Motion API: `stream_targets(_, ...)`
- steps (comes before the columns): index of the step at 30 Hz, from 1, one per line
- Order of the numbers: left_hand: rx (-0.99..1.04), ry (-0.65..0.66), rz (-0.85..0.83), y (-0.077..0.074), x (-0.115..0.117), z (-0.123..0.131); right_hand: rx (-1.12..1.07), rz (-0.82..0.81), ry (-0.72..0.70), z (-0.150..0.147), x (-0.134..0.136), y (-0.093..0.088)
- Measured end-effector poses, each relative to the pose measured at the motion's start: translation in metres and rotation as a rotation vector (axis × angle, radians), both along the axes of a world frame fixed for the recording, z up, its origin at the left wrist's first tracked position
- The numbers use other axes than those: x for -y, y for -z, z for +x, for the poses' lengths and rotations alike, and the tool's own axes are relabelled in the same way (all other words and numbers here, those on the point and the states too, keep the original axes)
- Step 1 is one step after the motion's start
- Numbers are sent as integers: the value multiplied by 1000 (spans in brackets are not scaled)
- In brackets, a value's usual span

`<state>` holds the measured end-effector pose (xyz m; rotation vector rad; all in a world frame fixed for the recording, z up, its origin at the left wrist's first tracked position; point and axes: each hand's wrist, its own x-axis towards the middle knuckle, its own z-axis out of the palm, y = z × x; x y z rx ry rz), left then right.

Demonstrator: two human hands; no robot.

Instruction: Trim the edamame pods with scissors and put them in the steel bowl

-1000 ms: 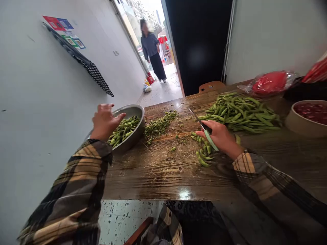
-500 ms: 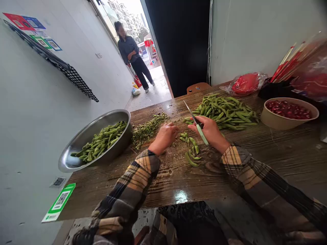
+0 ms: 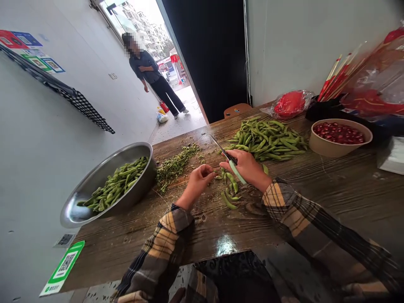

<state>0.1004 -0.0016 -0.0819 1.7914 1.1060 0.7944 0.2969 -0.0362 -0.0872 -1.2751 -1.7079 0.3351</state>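
Note:
In my right hand (image 3: 249, 168) is a pair of scissors (image 3: 235, 170) with a pale green handle. Its blades point away and to the left, and the fingers are wrapped around it. My left hand (image 3: 198, 181) is beside it, thumb and fingertips pinched together; what they hold, if anything, is too small to make out. Just right of those fingertips lie several green bean pods (image 3: 232, 183) on the wooden table (image 3: 151, 240). Behind my right hand is a large heap of pods (image 3: 271, 139). Small green trimmings (image 3: 176, 166) are piled beyond my left hand.
A metal basin (image 3: 148, 168) with pods stands at the left. To the right are a paper bowl (image 3: 328, 145) of dark red seeds, a red plastic-wrapped bundle (image 3: 290, 105) and a white box (image 3: 393, 155). A person (image 3: 154, 78) stands by the doorway.
My left hand has turned, so its pinched thumb and fingers now show, close to the loose pods. The scissors remain in my right hand. The view has shifted slightly to the right.

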Motion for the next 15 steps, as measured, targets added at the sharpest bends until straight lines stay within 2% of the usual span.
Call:
stream_targets(2,188,-47,-120,-2,8,-6,67,-18,-18,-1,2,0)
stream_targets(5,322,-69,-223,-4,15,-13,149,-32,-55,-2,6,1)
stream_targets(10,375,-62,-296,-4,19,-18,278,-79,-134,-4,13,-1)
stream_targets(15,393,-34,-253,-1,23,-21,353,-113,-197,-9,19,-1)
